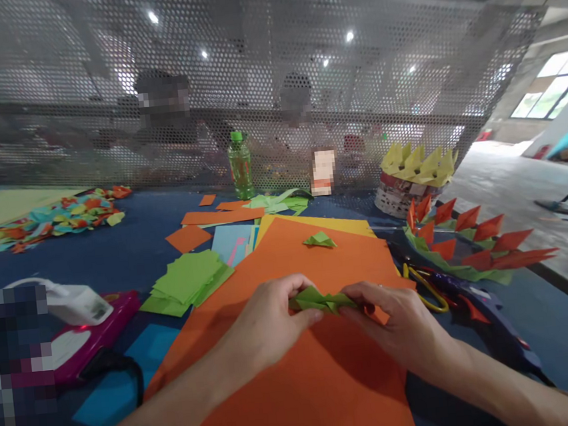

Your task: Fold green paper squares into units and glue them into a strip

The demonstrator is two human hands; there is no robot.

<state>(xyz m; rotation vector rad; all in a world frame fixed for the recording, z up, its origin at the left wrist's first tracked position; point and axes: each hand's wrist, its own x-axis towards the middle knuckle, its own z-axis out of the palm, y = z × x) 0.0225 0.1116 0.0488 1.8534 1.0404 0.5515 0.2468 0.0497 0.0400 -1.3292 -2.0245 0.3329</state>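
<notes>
My left hand (269,321) and my right hand (399,319) meet over a large orange paper sheet (300,385), and both pinch a small folded green paper piece (320,299) between fingertips. The left hand grips its left end, the right hand its right end. A second small folded green piece (319,240) lies farther back on the orange sheet. A stack of green paper squares (187,281) sits to the left of the sheet.
A green bottle (240,165) stands at the back by the perforated metal screen (272,93). Orange and green spiked paper models (472,242) and a yellow one (418,170) sit at right, scissors (424,286) beside them. Paper scraps (53,218) lie far left. Two people sit behind the screen.
</notes>
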